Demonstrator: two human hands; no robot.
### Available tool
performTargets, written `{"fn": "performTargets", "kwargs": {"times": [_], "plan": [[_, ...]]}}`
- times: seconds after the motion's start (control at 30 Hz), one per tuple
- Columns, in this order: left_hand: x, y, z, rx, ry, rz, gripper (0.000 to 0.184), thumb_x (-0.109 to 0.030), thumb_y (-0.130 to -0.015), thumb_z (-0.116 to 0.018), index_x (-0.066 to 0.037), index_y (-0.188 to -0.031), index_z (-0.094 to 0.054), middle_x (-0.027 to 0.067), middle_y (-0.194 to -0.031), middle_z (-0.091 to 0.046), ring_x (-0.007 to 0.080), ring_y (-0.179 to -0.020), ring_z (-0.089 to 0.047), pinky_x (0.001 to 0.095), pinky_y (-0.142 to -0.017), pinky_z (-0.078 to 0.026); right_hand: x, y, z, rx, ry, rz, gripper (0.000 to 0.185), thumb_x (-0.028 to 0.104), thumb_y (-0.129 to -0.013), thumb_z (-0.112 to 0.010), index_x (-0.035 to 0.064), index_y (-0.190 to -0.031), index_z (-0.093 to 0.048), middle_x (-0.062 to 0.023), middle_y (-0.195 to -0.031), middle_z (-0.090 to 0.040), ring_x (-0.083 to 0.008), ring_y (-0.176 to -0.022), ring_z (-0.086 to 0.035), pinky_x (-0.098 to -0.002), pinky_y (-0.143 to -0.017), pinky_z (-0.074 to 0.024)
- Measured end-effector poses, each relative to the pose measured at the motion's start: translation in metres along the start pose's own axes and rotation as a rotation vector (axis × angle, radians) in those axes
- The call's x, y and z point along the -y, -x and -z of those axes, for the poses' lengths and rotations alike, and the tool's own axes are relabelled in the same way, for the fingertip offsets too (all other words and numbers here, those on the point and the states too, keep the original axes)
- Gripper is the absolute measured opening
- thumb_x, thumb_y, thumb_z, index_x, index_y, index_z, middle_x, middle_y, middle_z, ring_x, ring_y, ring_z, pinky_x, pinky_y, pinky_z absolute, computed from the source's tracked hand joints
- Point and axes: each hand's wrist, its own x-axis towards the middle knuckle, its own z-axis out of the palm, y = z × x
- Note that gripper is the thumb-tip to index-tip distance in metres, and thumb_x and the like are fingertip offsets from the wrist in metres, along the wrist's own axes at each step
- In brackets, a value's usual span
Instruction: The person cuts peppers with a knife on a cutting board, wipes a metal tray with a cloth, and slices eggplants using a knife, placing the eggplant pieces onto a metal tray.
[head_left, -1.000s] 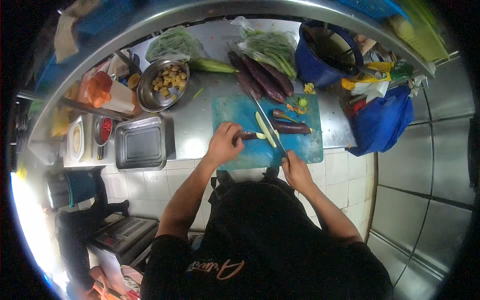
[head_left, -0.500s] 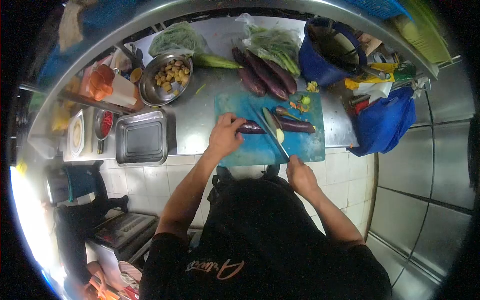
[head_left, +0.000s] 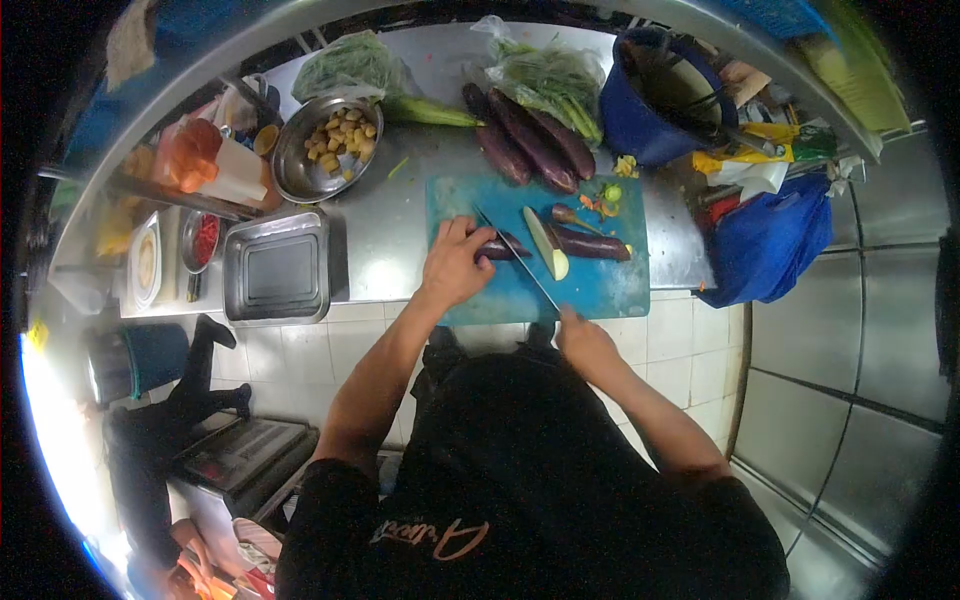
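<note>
On the blue cutting board [head_left: 600, 290], my left hand [head_left: 458, 265] is closed on a piece of purple eggplant [head_left: 503, 249]. My right hand [head_left: 590, 347] grips the handle of a long knife [head_left: 530, 276], whose blade lies across that piece, close to the left fingertips. Just right of the blade rests a cut eggplant piece [head_left: 545, 240] with pale flesh showing. Another eggplant length [head_left: 592, 243] and a stem end [head_left: 566, 214] lie farther right, near small orange and green scraps [head_left: 607, 199]. Whole eggplants [head_left: 527, 138] sit beyond the board.
A metal bowl of cut chunks [head_left: 327, 150], an empty metal tray [head_left: 277, 266] and a small pan of red pieces [head_left: 203, 240] stand left. Bagged greens [head_left: 545, 82] and a blue bucket [head_left: 655, 100] are behind. Another person's dark-clothed legs [head_left: 190, 400] show lower left.
The knife has moved left from beside the cut piece onto the eggplant under my left hand. My right hand has shifted slightly left with it.
</note>
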Motion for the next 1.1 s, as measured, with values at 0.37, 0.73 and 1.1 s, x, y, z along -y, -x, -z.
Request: {"fn": "performTargets", "kwargs": {"times": [0.37, 0.73, 1.1], "plan": [[0.003, 0.014, -0.009, -0.060, 0.074, 0.025, 0.034, -0.012, -0.067, -0.063, -0.005, -0.099, -0.058, 0.0134, -0.108, -0.049, 0.0328, -0.103, -0.048, 0.0416, -0.089, -0.043, 0.013, 0.029, 0.028, 0.062, -0.029, -0.039, 0.021, 0.010, -0.086, -0.046, -0.0028, -0.102, -0.042, -0.0291, -0.077, -0.061, -0.0475, -0.070, -0.061, -0.0564, -0.064, -0.0474], [0.011, 0.020, -0.009, -0.118, 0.086, 0.052, 0.034, -0.010, -0.067, -0.063, -0.004, -0.100, -0.058, 0.0139, -0.106, -0.051, 0.0332, -0.101, -0.050, 0.0406, -0.086, -0.046, 0.016, -0.011, 0.015, -0.020, 0.009, 0.072, 0.025, 0.011, -0.086, -0.046, -0.0028, -0.106, -0.042, -0.0291, -0.080, -0.061, -0.0468, -0.068, -0.062, -0.0556, -0.062, -0.0507], [0.010, 0.019, -0.004, -0.176, 0.111, -0.003, 0.031, -0.010, -0.067, -0.065, -0.002, -0.096, -0.058, 0.0132, -0.101, -0.054, 0.0327, -0.097, -0.053, 0.0400, -0.083, -0.047, 0.012, -0.026, -0.009, 0.017, -0.011, 0.079, 0.022, 0.010, -0.086, -0.044, -0.0027, -0.104, -0.042, -0.0296, -0.079, -0.062, -0.0474, -0.069, -0.061, -0.0566, -0.064, -0.0490]]}}
